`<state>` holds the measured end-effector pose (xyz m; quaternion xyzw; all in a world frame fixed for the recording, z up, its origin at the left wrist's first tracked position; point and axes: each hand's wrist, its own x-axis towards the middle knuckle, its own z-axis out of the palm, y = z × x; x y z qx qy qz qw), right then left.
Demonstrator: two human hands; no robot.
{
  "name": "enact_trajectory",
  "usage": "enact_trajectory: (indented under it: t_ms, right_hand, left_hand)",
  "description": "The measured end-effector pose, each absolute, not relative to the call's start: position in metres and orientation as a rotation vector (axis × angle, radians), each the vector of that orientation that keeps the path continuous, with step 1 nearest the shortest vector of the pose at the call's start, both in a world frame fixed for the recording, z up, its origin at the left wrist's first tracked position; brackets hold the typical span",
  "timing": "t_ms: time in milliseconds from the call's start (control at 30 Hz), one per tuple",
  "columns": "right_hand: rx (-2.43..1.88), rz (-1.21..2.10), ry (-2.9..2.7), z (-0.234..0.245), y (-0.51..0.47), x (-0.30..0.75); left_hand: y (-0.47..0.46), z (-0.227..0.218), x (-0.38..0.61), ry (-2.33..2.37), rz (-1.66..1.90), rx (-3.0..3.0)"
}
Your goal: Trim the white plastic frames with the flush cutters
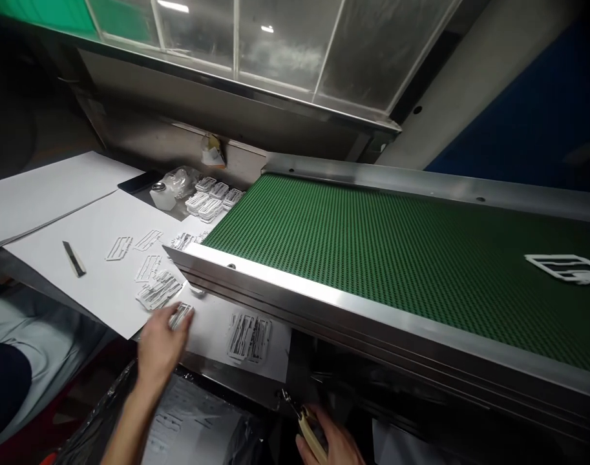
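My left hand [159, 343] reaches over the white sheet [81, 252] and closes its fingers on a small white plastic frame part [182, 314]. A stack of similar parts [158, 290] lies just beyond it, and another stack [249, 337] lies to its right. My right hand [331, 439] is low at the bottom edge, below the conveyor, wrapped round a cutting tool with cream handles [310, 431]. One white frame part [566, 267] rides on the green conveyor belt [372, 252] at the far right.
Loose flat parts [130, 245] and a dark blade [74, 258] lie on the sheet. Stacked parts [212, 197], a small bottle [161, 196] and a plastic bag sit at the back. A black-lined bin [192, 420] holding parts stands below. The steel conveyor rail [324, 297] runs diagonally.
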<state>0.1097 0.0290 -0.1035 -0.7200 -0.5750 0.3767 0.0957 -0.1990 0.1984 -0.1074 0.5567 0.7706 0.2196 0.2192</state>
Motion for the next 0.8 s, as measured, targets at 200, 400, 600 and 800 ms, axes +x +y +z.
enact_trajectory:
  t_ms: [200,400,600,800]
  right_hand:
    - [-2.088,1.209,-1.68,-0.093,0.029,0.117]
    - [-2.073,1.117,-1.562,-0.085,0.024,0.118]
    - [-1.83,1.407,-1.446,-0.031,0.038,0.115]
    - [-1.624,1.5,-1.416,-0.008,0.023,0.127]
  left_hand:
    - [0.181,-0.101,-0.087,1.968,0.447,1.723]
    - [0.177,-0.088,-0.089,1.951,0.605,1.553]
    - [0.092,-0.058,-0.056,1.776,0.847,1.037]
    - [0.011,-0.035,-0.007,1.611,0.963,0.599]
